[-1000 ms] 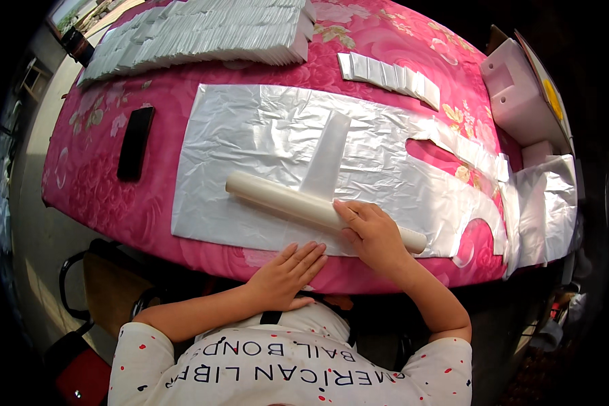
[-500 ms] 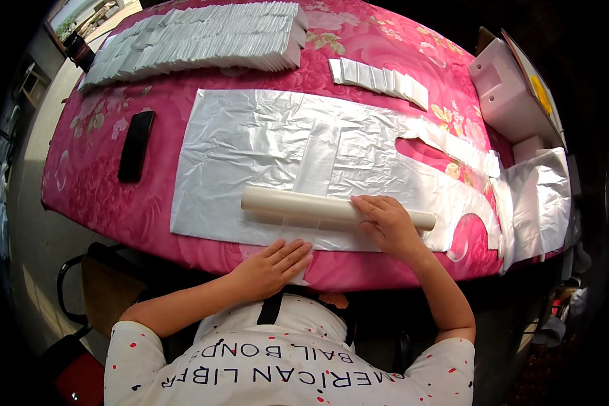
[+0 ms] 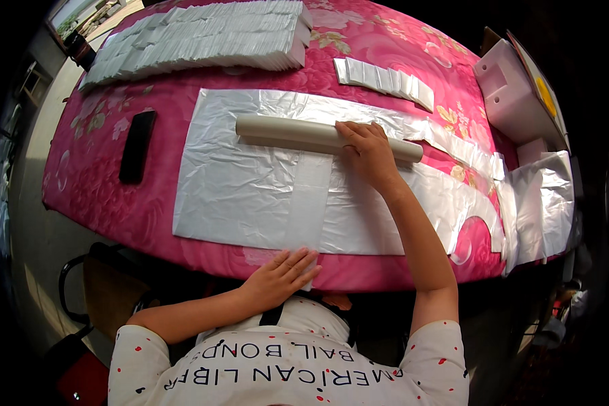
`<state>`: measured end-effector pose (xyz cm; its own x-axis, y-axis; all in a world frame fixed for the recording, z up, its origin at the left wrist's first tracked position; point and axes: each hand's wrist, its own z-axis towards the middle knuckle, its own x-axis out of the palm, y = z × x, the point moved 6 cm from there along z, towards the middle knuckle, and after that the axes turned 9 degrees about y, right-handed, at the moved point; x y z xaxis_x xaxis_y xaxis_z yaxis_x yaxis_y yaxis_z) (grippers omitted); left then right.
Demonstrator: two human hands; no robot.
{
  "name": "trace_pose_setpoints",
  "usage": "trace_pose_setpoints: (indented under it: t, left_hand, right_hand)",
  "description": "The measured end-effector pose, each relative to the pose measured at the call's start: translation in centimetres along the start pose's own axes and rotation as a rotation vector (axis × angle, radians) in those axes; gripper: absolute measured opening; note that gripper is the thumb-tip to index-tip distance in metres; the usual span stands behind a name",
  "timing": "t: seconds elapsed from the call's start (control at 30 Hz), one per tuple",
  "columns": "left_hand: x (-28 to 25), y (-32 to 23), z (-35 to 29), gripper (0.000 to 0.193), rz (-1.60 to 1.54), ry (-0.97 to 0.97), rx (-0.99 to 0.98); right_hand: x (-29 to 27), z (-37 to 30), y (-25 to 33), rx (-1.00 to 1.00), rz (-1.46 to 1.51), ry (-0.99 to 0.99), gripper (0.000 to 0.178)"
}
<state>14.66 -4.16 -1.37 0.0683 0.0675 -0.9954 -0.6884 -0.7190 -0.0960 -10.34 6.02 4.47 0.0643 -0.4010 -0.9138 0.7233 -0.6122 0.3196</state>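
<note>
A cream-coloured roller tube point(image 3: 287, 130) lies crosswise over the far part of a flat white plastic vest bag point(image 3: 243, 196), whose wrinkled film shines in the light. My right hand point(image 3: 364, 145) grips the tube right of its middle, palm down with the fingers curled over it. At the near table edge my left hand point(image 3: 281, 274) rests palm down, fingers stretched out and nearly together, just below the bag. A paler strip point(image 3: 309, 196) runs across the bag's middle. The bag's handles, with curved cut-outs, point right.
A long row of folded white bags point(image 3: 203, 40) stands at the far left, a shorter row point(image 3: 386, 81) at the far right. A black phone-like object point(image 3: 137, 147) lies left. White bags point(image 3: 541, 203) and a white foam box point(image 3: 504, 88) are on the right of the pink floral tablecloth point(image 3: 81, 169).
My right hand has pushed the tube away from me, from the near part of the bag to its far part. My left hand has shifted slightly right and nearer to me.
</note>
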Motion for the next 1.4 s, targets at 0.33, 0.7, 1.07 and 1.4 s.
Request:
trace_pose_setpoints:
  t: [0.33,0.7,1.07,1.4]
  left_hand:
    - [-2.6,2.2,-1.5,0.044,-0.313,-0.015,0.119]
    - [-5.6,4.6,-0.4,0.046,-0.493,-0.197,0.304]
    - [-5.5,9.4,2.4,0.100,-0.952,-0.056,-0.020]
    - [-4.5,7.6,4.7,0.075,-0.410,-0.163,-0.257]
  right_hand:
    - [1.5,-4.7,6.3,-0.228,0.220,0.253,0.054]
    - [2.8,-10.1,11.0,-0.217,0.182,0.261,0.045]
    - [2.7,-8.5,7.2,0.222,0.629,0.237,0.014]
    - [4.2,-6.2,4.5,0.742,0.867,0.594,0.030]
